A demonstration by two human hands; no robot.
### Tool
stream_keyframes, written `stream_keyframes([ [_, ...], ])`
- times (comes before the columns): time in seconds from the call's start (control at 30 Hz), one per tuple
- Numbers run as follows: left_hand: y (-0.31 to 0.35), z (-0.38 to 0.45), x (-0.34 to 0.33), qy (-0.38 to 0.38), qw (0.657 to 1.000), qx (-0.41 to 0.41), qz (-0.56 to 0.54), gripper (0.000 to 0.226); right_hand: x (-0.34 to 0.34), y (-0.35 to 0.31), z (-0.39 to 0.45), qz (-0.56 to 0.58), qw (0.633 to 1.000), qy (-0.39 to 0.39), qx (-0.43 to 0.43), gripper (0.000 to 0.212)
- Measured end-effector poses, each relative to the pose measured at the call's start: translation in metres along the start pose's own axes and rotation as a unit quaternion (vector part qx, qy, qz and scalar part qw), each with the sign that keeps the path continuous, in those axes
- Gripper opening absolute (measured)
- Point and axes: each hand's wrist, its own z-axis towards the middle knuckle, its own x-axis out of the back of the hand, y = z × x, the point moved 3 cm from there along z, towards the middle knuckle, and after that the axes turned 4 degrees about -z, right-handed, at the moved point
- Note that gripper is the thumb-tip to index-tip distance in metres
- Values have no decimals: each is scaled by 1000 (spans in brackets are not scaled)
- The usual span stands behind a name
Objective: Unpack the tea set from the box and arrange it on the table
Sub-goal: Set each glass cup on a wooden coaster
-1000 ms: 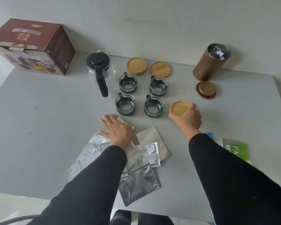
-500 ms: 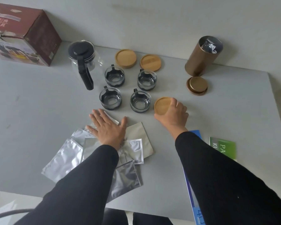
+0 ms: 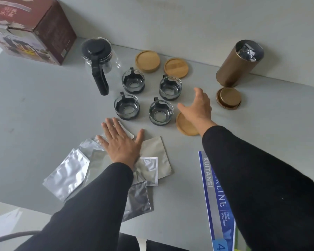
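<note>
Right hand point(image 3: 198, 107) open, fingers spread, above wooden coaster point(image 3: 185, 126) lying flat on bench point(image 3: 43, 105) at 4 o'clock of four glass cups point(image 3: 147, 96), left hand point(image 3: 121, 142) flat, open on foil packets point(image 3: 69, 174), teapot point(image 3: 98, 58) at 10 o'clock.

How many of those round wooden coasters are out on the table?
3. Two coasters lie side by side at the back, one behind the glass cups and one to its right. A third lies nearer, partly under the right hand. More may be hidden.
</note>
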Motion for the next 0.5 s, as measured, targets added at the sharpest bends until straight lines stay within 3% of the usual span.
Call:
stream_keyframes([
  [0.23, 1, 0, 0, 10, 1000, 0, 6, 101, -6, -27, 28, 69, 995, -33, 56, 88],
  [0.5, 2, 0, 1, 9, 1000, 9, 8, 100, -20, -36, 41, 71, 993, -59, 75, 99],
])
